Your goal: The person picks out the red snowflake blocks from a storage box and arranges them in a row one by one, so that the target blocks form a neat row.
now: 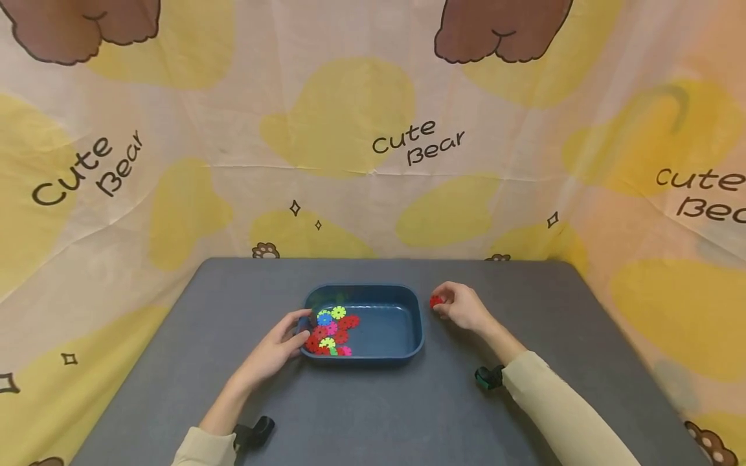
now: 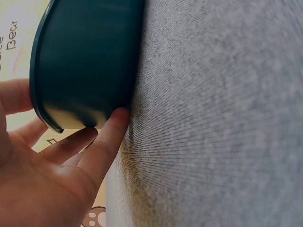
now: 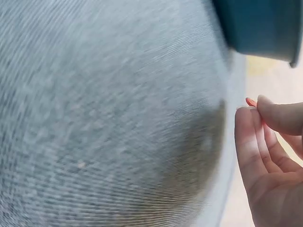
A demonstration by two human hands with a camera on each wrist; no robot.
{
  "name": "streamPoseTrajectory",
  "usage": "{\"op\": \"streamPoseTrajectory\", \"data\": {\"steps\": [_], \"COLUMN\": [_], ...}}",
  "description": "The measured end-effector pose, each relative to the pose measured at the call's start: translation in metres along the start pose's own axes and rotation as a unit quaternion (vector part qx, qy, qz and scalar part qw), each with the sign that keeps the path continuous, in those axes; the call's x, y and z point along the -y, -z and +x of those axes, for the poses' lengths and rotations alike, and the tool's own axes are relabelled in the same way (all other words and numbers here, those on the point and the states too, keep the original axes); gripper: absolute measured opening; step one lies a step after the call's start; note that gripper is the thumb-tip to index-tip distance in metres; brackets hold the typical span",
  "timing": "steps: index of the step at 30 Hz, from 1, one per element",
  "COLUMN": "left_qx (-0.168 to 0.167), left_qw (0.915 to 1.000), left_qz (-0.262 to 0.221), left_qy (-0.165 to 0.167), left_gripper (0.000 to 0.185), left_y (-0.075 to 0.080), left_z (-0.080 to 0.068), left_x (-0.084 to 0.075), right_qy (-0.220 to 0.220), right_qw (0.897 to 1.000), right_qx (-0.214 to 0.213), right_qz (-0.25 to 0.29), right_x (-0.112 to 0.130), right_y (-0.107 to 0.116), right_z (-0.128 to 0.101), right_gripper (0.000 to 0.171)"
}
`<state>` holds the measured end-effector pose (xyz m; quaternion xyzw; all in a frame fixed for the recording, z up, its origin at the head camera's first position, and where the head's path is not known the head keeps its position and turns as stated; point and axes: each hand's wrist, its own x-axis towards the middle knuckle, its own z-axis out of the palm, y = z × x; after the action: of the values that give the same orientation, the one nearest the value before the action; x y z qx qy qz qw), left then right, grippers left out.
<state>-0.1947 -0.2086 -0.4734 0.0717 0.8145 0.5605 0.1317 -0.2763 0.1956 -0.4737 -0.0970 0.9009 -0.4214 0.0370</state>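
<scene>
I am seeing my left grip (image 1: 278,346) resting with relaxed, straight fingers against the near-left wall of the blue tray (image 1: 408,346), so a shove could be sliding it along the bench (image 1: 373,414). To its right, my right grip (image 1: 460,307) is pinching a red gear piece (image 1: 436,301) just beyond the tray's right rim; that fingertip hold looks thin to me, and the piece may be slipping onto the bench.
</scene>
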Motion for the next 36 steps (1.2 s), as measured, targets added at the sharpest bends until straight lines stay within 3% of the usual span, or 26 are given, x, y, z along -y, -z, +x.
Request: {"op": "streamPoseTrajectory", "data": {"steps": [3,10,14,23,36], "left_qx": [0.003,0.010,0.014,0.007,0.004], "left_qw": [1.0000,0.9998,0.9997,0.9999,1.0000], "left_qz": [-0.002,-0.013,-0.017,-0.001,0.001], "left_qy": [0.001,-0.011,-0.013,-0.010,-0.006], "left_gripper": [0.052,0.053,0.053,0.053,0.051], "left_y": [0.000,0.001,0.000,0.001,0.001], "left_z": [-0.003,0.005,0.004,0.003,0.003], "left_x": [-0.005,0.011,0.010,0.008,0.009], "right_qy": [-0.009,0.047,0.058,0.069,0.085], "right_qw": [1.000,0.989,0.985,0.988,0.993], "right_qx": [0.010,0.010,0.013,-0.004,-0.042], "right_qz": [-0.014,-0.137,-0.162,-0.136,-0.075], "right_x": [-0.006,-0.014,-0.012,0.001,0.062], "right_y": [-0.004,-0.005,-0.002,0.011,0.022], "right_z": [0.003,0.008,0.007,0.003,-0.015], "right_gripper": [0.021,0.020,0.020,0.021,0.013]}}
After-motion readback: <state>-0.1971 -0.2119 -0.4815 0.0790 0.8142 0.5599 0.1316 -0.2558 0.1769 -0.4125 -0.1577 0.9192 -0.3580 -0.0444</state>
